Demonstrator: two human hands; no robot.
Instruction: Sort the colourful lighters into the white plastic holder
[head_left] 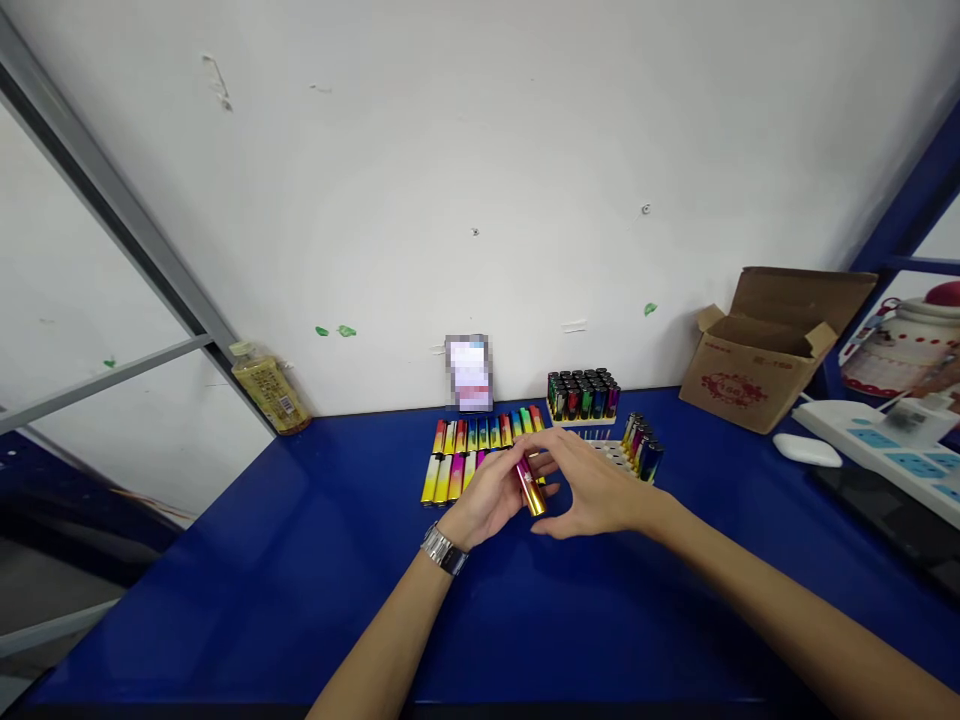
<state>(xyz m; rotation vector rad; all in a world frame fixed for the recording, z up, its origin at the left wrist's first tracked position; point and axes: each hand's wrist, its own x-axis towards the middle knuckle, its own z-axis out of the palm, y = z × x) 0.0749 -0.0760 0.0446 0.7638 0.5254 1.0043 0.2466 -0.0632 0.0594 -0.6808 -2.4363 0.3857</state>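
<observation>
A shiny lighter [530, 487], pink at the top and gold at the bottom, is tilted between my two hands above the table. My left hand [491, 497] is closed on it from the left. My right hand [592, 487] curves around it, with fingers at its upper end and the thumb close to its lower end; part of that contact is hidden. Just behind my hands, rows of gradient-coloured lighters [450, 478] lie flat on the blue table, partly covered by my hands. Beyond my right hand, a pale holder [611, 452] with holes carries several upright lighters [643, 450].
A full rack of dark-topped lighters [583, 395] stands by the wall. A phone [470, 375] leans there. An oil bottle [271, 388] stands at the left. On the right are an open cardboard box [750, 360], a white case [807, 450], a power strip [885, 450] and a dark flat device [885, 520].
</observation>
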